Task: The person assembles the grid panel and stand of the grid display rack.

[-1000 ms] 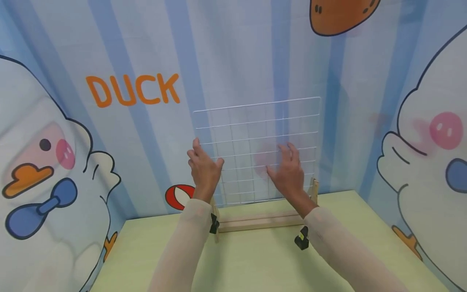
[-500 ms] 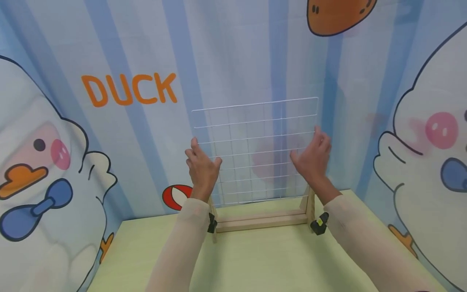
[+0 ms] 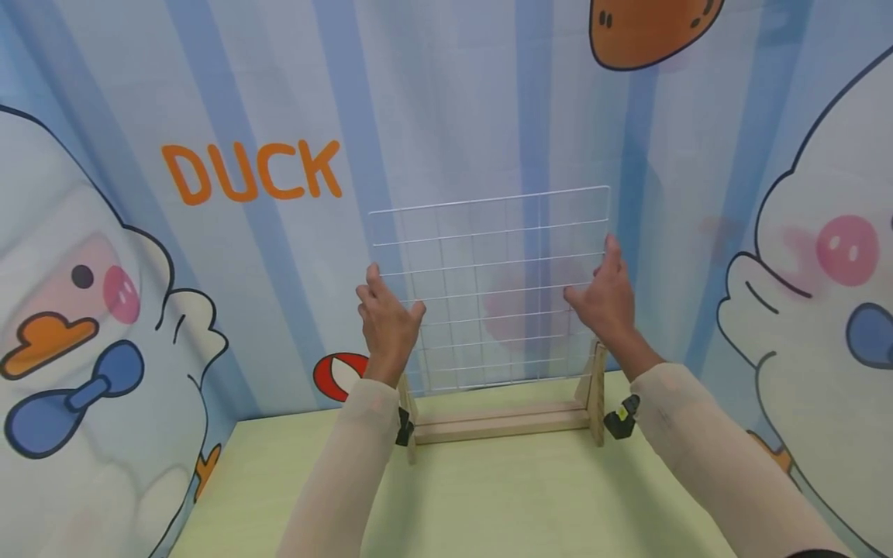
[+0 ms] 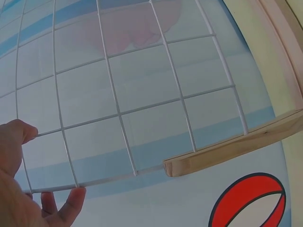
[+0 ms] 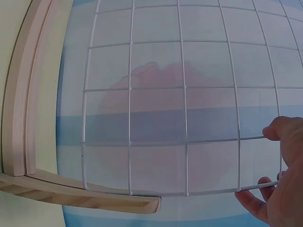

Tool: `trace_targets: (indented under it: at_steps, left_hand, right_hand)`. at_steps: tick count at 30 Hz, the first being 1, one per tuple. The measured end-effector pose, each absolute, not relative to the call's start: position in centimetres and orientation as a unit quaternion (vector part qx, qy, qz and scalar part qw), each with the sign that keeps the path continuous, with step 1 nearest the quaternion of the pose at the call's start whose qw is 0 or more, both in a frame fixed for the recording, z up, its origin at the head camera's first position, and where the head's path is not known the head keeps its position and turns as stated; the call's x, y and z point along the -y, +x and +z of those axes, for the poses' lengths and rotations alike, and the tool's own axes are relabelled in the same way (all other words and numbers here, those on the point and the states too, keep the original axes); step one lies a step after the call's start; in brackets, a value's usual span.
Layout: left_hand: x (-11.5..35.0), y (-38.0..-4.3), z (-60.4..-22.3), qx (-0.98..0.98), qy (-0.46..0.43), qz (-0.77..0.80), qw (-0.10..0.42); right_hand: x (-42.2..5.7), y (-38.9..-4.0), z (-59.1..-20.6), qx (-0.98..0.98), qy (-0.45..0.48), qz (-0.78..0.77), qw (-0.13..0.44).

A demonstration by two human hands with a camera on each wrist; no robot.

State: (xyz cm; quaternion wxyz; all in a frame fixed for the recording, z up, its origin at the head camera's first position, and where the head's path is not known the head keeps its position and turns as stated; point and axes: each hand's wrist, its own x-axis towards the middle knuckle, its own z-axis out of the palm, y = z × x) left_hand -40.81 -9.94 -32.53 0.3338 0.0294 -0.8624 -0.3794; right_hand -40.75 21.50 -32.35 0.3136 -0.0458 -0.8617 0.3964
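Duck-print backdrop (image 3: 251, 170) behind the white wire grid panel (image 3: 488, 287), left hand (image 3: 387, 325) and right hand (image 3: 605, 298) pinching its side edges, fingers curled round the wire, wooden stand (image 3: 498, 418) beneath.

The white wire grid (image 3: 488, 287) stands upright at 12 o'clock in its wooden stand (image 3: 498, 422), close to the printed backdrop (image 3: 446, 93) behind it, so little room lies behind. Both hands (image 3: 387, 322) flank its side edges. The green worktop (image 3: 488, 504) toward 6 o'clock lies open for passage.
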Motion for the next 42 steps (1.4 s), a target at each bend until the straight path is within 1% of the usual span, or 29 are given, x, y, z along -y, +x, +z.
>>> trace_targets:
  at_steps: [15, 31, 42]
  left_hand:
    - [10.1, -40.7, -33.1, 0.867, 0.019, -0.378, 0.324]
    - [10.2, -40.7, -36.3, 0.867, 0.024, -0.389, 0.310]
    - [10.0, -40.6, -38.0, 0.870, 0.025, -0.374, 0.319]
  right_hand:
    - [-21.5, -40.7, -33.5, 0.861, -0.043, 0.398, 0.315]
    - [-21.5, -40.6, -36.2, 0.865, -0.053, 0.391, 0.309]
    - [-21.1, -40.5, -37.7, 0.866, -0.072, 0.385, 0.310]
